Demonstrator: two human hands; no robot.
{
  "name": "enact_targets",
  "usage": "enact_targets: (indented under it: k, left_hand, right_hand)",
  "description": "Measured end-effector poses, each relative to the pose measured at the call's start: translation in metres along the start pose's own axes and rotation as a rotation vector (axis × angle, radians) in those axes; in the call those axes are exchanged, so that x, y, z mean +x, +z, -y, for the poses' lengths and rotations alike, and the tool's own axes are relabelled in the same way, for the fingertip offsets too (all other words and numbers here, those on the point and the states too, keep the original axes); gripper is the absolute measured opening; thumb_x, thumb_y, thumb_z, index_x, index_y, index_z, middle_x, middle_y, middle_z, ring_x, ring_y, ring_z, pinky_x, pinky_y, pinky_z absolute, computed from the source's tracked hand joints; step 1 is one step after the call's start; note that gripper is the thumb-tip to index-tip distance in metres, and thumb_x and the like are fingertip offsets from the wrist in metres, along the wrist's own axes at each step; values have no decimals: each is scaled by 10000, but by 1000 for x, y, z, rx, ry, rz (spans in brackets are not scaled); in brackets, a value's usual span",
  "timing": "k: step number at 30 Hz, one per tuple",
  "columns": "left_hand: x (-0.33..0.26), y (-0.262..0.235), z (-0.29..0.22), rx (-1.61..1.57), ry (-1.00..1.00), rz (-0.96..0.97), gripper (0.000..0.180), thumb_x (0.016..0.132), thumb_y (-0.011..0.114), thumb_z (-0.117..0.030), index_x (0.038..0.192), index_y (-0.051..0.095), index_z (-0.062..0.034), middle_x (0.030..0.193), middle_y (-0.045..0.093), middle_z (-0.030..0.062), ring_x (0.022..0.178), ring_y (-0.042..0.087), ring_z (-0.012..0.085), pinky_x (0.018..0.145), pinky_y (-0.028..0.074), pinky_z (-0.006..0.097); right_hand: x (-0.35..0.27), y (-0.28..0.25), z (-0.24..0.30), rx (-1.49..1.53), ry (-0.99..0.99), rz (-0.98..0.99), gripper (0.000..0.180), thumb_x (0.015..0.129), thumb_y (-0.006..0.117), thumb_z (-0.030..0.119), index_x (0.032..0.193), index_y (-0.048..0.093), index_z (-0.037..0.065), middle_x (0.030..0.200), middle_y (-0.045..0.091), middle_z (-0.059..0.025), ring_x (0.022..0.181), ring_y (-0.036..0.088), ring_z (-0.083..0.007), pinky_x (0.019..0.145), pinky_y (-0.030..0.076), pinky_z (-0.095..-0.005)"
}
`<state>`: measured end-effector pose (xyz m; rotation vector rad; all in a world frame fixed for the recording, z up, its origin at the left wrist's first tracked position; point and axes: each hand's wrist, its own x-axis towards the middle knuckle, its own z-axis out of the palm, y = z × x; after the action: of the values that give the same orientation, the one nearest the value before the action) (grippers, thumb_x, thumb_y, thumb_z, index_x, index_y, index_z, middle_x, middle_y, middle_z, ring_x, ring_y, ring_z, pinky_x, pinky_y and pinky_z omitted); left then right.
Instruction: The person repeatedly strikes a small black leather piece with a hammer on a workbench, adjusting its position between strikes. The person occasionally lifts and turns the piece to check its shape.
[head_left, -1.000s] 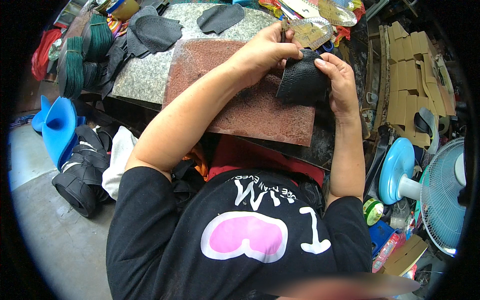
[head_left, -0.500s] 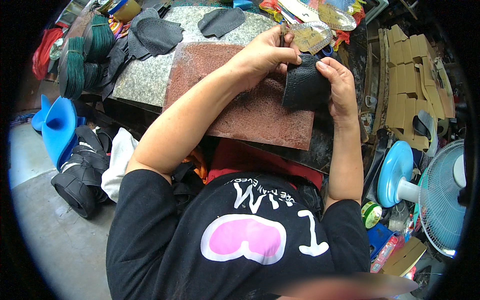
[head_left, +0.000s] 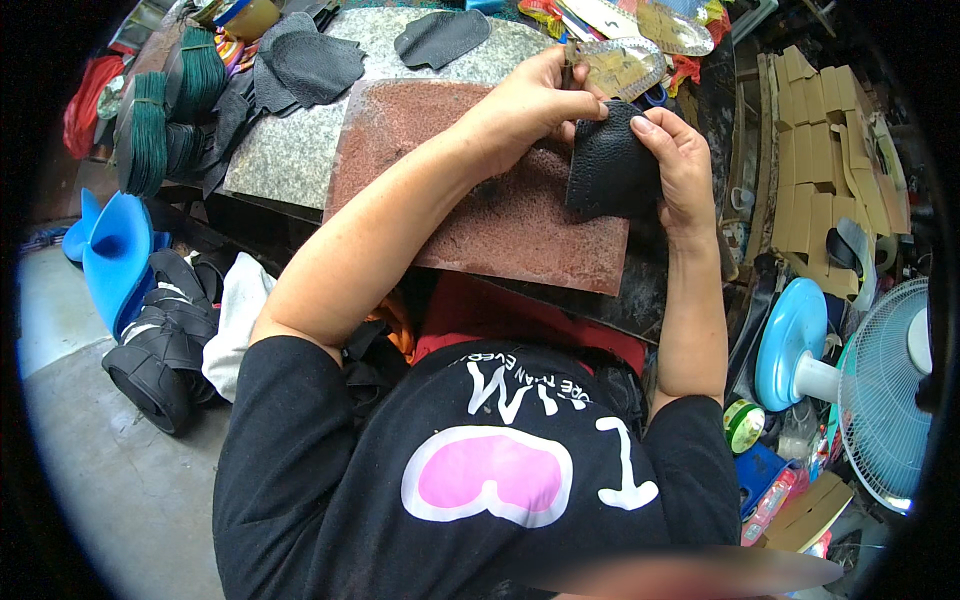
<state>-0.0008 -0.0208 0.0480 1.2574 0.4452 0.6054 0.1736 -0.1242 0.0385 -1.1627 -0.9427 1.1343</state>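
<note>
A piece of black pebbled leather (head_left: 612, 165) with small marks along its left edge is held up between my hands, over the reddish-brown board (head_left: 430, 130). My left hand (head_left: 540, 105) pinches its upper left edge between thumb and fingers. A thin dark tool (head_left: 568, 62) with a bluish tip shows at those fingers; its kind and how it is held are unclear. My right hand (head_left: 682, 165) grips the leather's upper right edge, thumb in front and fingers mostly behind. Just beyond my left fingers is a clear yellowish sole-shaped template (head_left: 625, 70).
Cut black leather pieces (head_left: 440, 38) lie on the grey stone slab (head_left: 280, 160). Green cord spools (head_left: 148, 130) stand at the left. On the right are a fan (head_left: 885, 390), a blue round stool (head_left: 790, 345) and stacked cardboard boxes (head_left: 815, 150). Black sandals (head_left: 165, 355) sit at lower left.
My left thumb has shifted slightly right along the leather's top edge, and the piece has tilted a little. Both hands keep their hold on it.
</note>
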Motion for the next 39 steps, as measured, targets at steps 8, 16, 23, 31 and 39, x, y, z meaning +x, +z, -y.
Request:
enact_targets:
  k: [8, 16, 23, 31, 39]
  left_hand:
    - [-1, 0, -2, 21, 19, 20, 323, 782, 715, -110, 955, 444, -127, 920, 603, -2, 788, 547, 68, 648, 423, 210]
    - [0, -1, -1, -76, -38, 23, 311, 794, 686, -58, 949, 425, -124, 915, 601, 12, 811, 572, 86, 662, 440, 212]
    - [2, -1, 2, -132, -30, 25, 317, 797, 690, -49, 947, 421, -124, 919, 610, 13, 803, 578, 81, 649, 439, 203]
    - [0, -3, 0, -54, -28, 9, 308, 803, 683, -69, 954, 421, -130, 927, 614, 15, 808, 574, 73, 643, 437, 203]
    - [0, -3, 0, -109, -17, 27, 292, 813, 675, -76, 956, 425, -122, 925, 619, 27, 800, 581, 77, 648, 458, 208]
  right_hand:
    - [-2, 2, 1, -12, -1, -5, 104, 902, 655, 132, 873, 679, 36, 808, 648, 31, 711, 557, -25, 664, 446, -180]
    - [0, -1, -1, 39, -15, 16, 162, 952, 585, 153, 920, 686, 30, 840, 663, 33, 745, 575, -31, 708, 458, -193]
    - [0, -2, -2, 104, 9, 21, 163, 956, 573, 145, 930, 688, 32, 859, 674, 22, 751, 593, -38, 713, 465, -195]
    - [1, -3, 0, 81, 3, 26, 159, 950, 578, 143, 907, 685, 35, 840, 678, 15, 736, 604, -44, 699, 475, -202]
    - [-1, -2, 0, 87, 20, 5, 149, 944, 592, 138, 908, 684, 27, 841, 685, 0, 721, 615, -48, 667, 481, -190]
